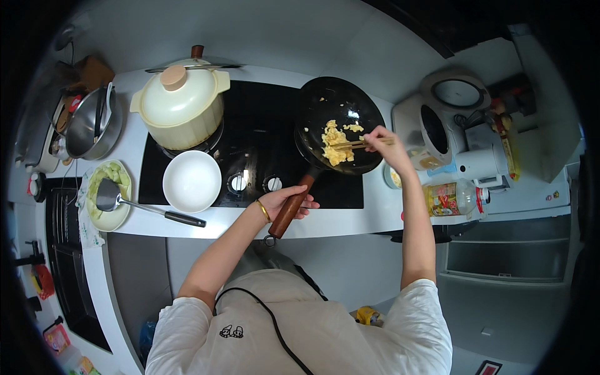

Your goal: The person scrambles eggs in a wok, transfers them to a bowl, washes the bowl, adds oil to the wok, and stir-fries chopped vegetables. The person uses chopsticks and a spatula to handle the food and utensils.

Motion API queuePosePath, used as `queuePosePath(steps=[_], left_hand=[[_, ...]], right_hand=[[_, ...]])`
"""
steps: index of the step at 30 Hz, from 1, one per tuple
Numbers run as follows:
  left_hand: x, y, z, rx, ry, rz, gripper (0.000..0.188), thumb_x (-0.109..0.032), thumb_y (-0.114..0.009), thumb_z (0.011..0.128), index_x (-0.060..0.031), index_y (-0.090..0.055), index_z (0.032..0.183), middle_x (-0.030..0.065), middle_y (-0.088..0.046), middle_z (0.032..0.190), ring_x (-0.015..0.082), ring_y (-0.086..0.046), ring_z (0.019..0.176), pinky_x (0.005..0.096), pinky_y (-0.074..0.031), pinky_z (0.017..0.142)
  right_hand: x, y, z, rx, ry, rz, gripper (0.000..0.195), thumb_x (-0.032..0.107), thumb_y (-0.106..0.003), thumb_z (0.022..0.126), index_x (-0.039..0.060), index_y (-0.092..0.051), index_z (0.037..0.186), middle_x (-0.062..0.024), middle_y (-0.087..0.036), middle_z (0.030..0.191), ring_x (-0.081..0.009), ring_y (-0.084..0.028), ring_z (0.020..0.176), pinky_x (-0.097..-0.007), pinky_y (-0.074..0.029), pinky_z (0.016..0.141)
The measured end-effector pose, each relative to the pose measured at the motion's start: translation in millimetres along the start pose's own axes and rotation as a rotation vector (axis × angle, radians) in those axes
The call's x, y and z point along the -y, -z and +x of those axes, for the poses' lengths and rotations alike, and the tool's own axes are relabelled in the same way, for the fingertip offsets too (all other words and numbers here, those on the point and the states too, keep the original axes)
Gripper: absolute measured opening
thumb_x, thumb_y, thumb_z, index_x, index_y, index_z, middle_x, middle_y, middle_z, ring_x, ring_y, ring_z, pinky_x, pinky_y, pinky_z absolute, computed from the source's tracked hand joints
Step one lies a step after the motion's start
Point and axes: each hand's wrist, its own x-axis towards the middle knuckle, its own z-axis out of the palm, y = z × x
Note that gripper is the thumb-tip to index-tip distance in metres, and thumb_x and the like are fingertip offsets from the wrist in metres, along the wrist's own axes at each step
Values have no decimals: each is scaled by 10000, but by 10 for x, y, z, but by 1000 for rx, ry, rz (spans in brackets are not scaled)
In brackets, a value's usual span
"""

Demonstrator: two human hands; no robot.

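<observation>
My left hand (pixel 287 201), a gold bangle at its wrist, is closed around the brown wooden handle (pixel 291 206) of a black wok (pixel 314 103). The wok rests over the right side of the black cooktop (pixel 253 112). Yellow scrambled egg (pixel 333 136) lies inside it in one larger clump with smaller bits around. My right hand (pixel 382 143) holds wooden chopsticks (pixel 352 145) over the wok's right side, their tips at the egg. A white bowl (pixel 192 181) sits at the cooktop's front left and looks empty.
A lidded cream pot (pixel 180 108) stands back left. Farther left are a steel bowl (pixel 105 136) and a plate (pixel 110 222) of green slices with a spatula (pixel 150 209) across it. On the right are an open rice cooker (pixel 408 122), a small bowl (pixel 390 177) and an oil bottle (pixel 452 198).
</observation>
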Motion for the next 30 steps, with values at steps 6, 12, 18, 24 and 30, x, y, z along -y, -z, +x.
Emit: queuePosePath(steps=[6,12,18,24,30], left_hand=[[97,-165,46,-12,-14,70,69,-129,-535,842,-85,-492,811,-17,-423,568,65,-384,418,202,-332,385],[301,-216,-77,-20,-143,211,88,-34,-509,797,-94,-464,844,-25,-377,545,68,-367,406,223,-320,353],[1085,-273,-411,-130,-252,182,183,3,-555,729,-49,-421,842,27,-384,534,114,-385,350,260,-344,319],[2022,-743,-626,-236,-494,146,186,34,-555,740,-42,-416,838,59,-422,527,152,-440,373,292,-377,343],[2868,-1394,-314,-606,-865,125,194,25,-571,742,-37,-413,836,53,-438,533,149,-448,374,285,-390,344]], right_hand=[[-281,201,42,-434,222,-363,174,164,-616,807,17,-524,792,-78,-577,696,-154,-558,647,-284,-445,610],[-332,69,-345,-133,100,-42,147,128,-609,817,22,-517,772,-31,-569,703,-90,-556,689,-239,-442,625],[75,358,-651,-191,295,16,126,122,-600,828,18,-543,787,-26,-561,727,-81,-547,708,-205,-426,648],[287,118,-587,-3,594,46,99,100,-581,829,9,-575,791,-49,-573,781,-115,-551,732,-219,-421,666],[622,-487,-716,352,978,244,97,86,-573,831,-8,-565,852,-84,-548,787,-157,-552,710,-242,-435,662]])
